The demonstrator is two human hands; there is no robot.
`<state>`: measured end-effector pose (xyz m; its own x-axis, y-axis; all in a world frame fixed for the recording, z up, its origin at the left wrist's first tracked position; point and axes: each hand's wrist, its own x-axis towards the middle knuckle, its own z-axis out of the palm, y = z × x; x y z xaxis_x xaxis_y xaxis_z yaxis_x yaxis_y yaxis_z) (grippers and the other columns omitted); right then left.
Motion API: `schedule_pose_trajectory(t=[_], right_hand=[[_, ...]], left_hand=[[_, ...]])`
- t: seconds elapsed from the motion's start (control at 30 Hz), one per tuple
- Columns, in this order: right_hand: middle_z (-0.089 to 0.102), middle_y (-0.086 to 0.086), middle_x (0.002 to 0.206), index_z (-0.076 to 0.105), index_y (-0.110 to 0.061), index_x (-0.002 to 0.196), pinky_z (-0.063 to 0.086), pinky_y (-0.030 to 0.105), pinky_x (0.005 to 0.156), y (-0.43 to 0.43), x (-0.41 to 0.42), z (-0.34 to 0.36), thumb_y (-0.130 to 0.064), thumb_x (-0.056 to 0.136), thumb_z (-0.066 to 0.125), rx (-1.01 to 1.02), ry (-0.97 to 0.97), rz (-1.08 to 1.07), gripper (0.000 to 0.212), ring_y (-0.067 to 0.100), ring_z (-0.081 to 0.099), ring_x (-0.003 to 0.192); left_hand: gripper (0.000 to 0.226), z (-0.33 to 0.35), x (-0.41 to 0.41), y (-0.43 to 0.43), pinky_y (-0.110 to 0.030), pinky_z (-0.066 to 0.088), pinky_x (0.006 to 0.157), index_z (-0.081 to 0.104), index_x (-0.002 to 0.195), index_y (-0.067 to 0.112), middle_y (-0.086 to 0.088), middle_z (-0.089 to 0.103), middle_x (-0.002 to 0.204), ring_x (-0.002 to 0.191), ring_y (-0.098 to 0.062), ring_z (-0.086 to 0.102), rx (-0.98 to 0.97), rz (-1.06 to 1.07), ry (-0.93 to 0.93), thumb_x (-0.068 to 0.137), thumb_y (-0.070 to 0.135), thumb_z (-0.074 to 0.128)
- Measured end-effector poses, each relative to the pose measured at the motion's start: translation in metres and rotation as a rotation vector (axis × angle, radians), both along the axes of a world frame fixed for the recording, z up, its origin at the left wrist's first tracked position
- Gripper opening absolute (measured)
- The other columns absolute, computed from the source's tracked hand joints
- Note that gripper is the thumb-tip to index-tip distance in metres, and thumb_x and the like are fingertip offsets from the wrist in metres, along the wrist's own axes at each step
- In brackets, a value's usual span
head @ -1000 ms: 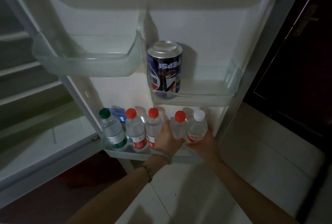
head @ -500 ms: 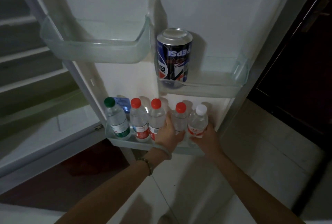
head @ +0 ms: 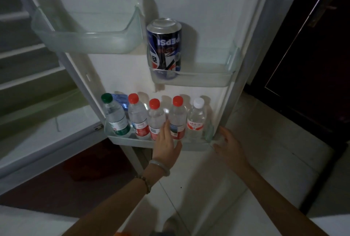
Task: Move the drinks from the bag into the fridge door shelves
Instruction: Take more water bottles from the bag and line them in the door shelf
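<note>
Several water bottles stand in a row in the bottom door shelf [head: 132, 141]: a green-capped bottle [head: 115, 116], three red-capped bottles [head: 138, 120] [head: 156, 117] [head: 177, 120] and a white-capped bottle [head: 196, 120]. An upside-down Pepsi can [head: 164, 46] stands in the middle right shelf [head: 208, 79]. My left hand [head: 166, 143] is open, its fingertips just in front of the two right red-capped bottles. My right hand [head: 228, 144] is open beside the shelf's right end, holding nothing. The bag is out of view.
The upper left door shelf [head: 85, 40] holds nothing. The fridge interior with its shelves [head: 28, 88] lies to the left. A dark wooden door [head: 312, 65] stands at the right. Pale floor tiles [head: 265, 160] lie below.
Both hands have let go of the bottles they held. The red-capped and white-capped bottles now stand in the shelf. My right hand has drawn back to the right; the camera has moved closer.
</note>
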<state>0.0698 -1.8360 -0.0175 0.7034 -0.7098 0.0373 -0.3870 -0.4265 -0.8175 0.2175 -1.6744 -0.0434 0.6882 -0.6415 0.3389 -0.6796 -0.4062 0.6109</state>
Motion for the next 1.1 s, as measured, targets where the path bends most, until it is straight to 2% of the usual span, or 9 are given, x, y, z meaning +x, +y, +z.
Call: schedule_pose_trajectory(t=[0.07,0.17,0.27,0.4,0.47,0.7,0.8,1.0,1.1], right_hand=[[0.059,0.004,0.115,0.051,-0.007,0.127,0.038,0.022,0.091,-0.001,-0.007,0.001,0.005,0.074,0.07,-0.015,-0.001,-0.006,0.058,0.015,0.055,0.105],[0.058,0.01,0.126,0.049,-0.007,0.13,0.038,0.027,0.097,-0.004,-0.013,0.003,0.001,0.076,0.069,-0.02,0.002,-0.016,0.059,0.023,0.054,0.115],[0.054,0.011,0.133,0.046,-0.008,0.133,0.035,0.025,0.1,-0.004,-0.018,0.007,-0.002,0.077,0.068,-0.032,0.013,-0.009,0.06,0.024,0.05,0.122],[0.051,0.01,0.136,0.044,-0.008,0.135,0.03,0.021,0.098,0.002,-0.025,0.012,-0.004,0.077,0.07,-0.02,0.017,0.008,0.063,0.022,0.046,0.125],[0.051,0.009,0.136,0.045,-0.009,0.134,0.031,0.021,0.099,0.005,-0.032,0.011,-0.006,0.076,0.072,-0.033,0.03,0.031,0.064,0.021,0.047,0.125],[0.048,0.01,0.14,0.044,-0.008,0.135,0.026,0.018,0.101,0.008,-0.059,0.01,-0.009,0.076,0.073,-0.094,0.044,0.08,0.067,0.022,0.043,0.129],[0.05,0.01,0.137,0.046,-0.008,0.134,0.024,0.011,0.096,0.01,-0.068,0.011,-0.008,0.075,0.074,-0.125,0.029,0.08,0.065,0.022,0.045,0.126],[0.051,0.012,0.136,0.045,-0.006,0.134,0.029,0.022,0.099,0.023,-0.083,0.013,-0.005,0.076,0.072,-0.161,-0.008,0.112,0.063,0.026,0.046,0.126],[0.056,0.017,0.129,0.051,-0.003,0.129,0.03,0.016,0.093,0.037,-0.089,0.01,0.001,0.073,0.072,-0.194,-0.052,0.091,0.06,0.029,0.051,0.12]], left_hand=[[0.064,-0.005,-0.007,0.003,-0.036,0.025,0.113,0.032,0.138,0.002,-0.014,0.04,0.138,0.133,-0.026,0.033,0.065,0.008,-0.09,0.084,0.022,0.06],[0.06,-0.008,-0.021,0.001,-0.043,0.028,0.111,0.045,0.13,0.0,-0.018,0.05,0.13,0.125,-0.032,0.043,0.158,-0.049,-0.229,0.078,0.023,0.066],[0.058,-0.008,-0.03,-0.008,-0.051,0.036,0.105,0.048,0.126,0.003,-0.017,0.053,0.129,0.121,-0.033,0.048,0.231,-0.164,-0.33,0.076,0.024,0.069],[0.069,-0.009,-0.036,-0.015,-0.04,0.008,0.11,0.032,0.141,0.005,-0.015,0.038,0.145,0.135,-0.031,0.032,0.452,-0.264,-0.38,0.084,0.034,0.059],[0.07,-0.013,-0.039,-0.015,-0.037,0.002,0.111,0.026,0.144,0.007,-0.014,0.032,0.149,0.138,-0.029,0.025,0.516,-0.27,-0.377,0.087,0.035,0.055],[0.071,-0.012,-0.052,-0.01,-0.038,0.004,0.115,0.025,0.144,0.01,-0.009,0.033,0.147,0.137,-0.025,0.024,0.546,-0.187,-0.277,0.083,0.027,0.057],[0.073,-0.012,-0.066,-0.004,-0.04,-0.001,0.115,0.019,0.146,0.011,-0.007,0.024,0.151,0.141,-0.025,0.014,0.584,-0.136,-0.233,0.084,0.026,0.056],[0.075,-0.012,-0.081,0.028,-0.043,-0.006,0.114,0.01,0.147,0.015,-0.004,0.012,0.156,0.144,-0.022,0.001,0.648,-0.102,-0.239,0.085,0.018,0.052],[0.076,-0.014,-0.087,0.052,-0.043,-0.01,0.113,0.007,0.148,0.015,-0.004,0.006,0.157,0.144,-0.02,-0.005,0.674,-0.111,-0.275,0.085,0.013,0.048]])
